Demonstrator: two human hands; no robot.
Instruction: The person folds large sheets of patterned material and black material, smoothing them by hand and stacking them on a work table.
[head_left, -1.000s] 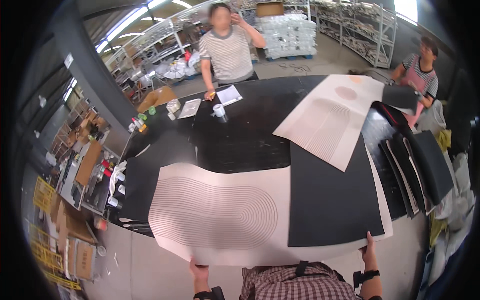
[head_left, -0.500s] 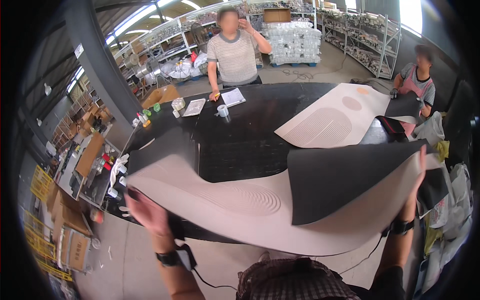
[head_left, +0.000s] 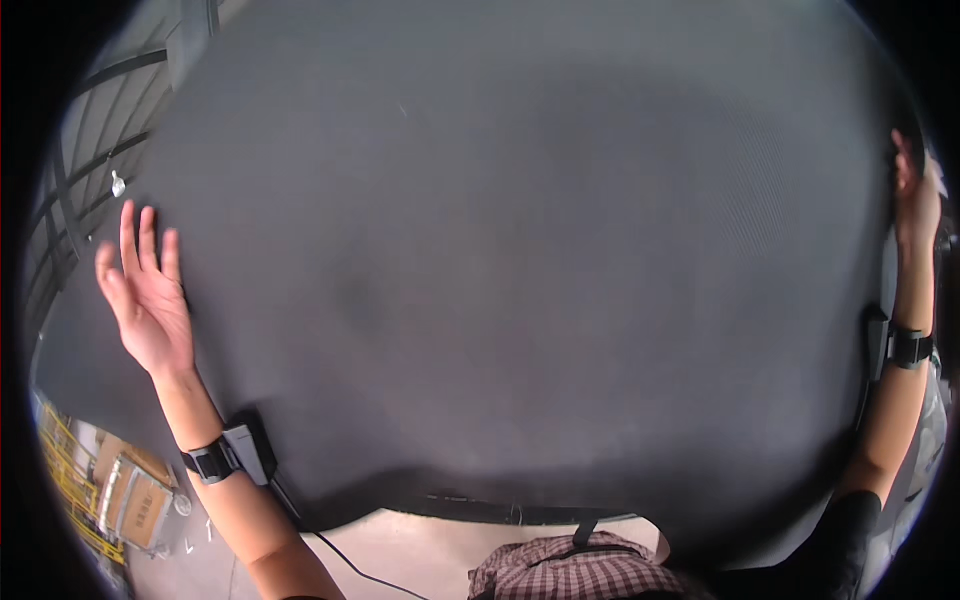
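Observation:
A large floor mat point(head_left: 520, 260) is raised in front of me with its dark grey underside toward me, filling most of the head view. My left hand point(head_left: 155, 305) is open at the mat's left part, palm toward me and fingers spread, not closed around anything. Far to the right, my right hand point(head_left: 915, 200) has its fingers bent at the mat's right edge and grips it. Each wrist wears a black strap with a small device, the left one point(head_left: 230, 455) trailing a cable. The mat's beige patterned face is turned away.
At the lower left stand cardboard boxes point(head_left: 135, 505) beside a yellow rack point(head_left: 75, 480) on a pale floor. Past my right arm, pale bags point(head_left: 932, 430) show at the rim. The raised mat hides the people and most of the table.
The mat has swung up from over the table, so its dark underside now faces me instead of the beige side. Both my hands have risen, and the left has moved outward.

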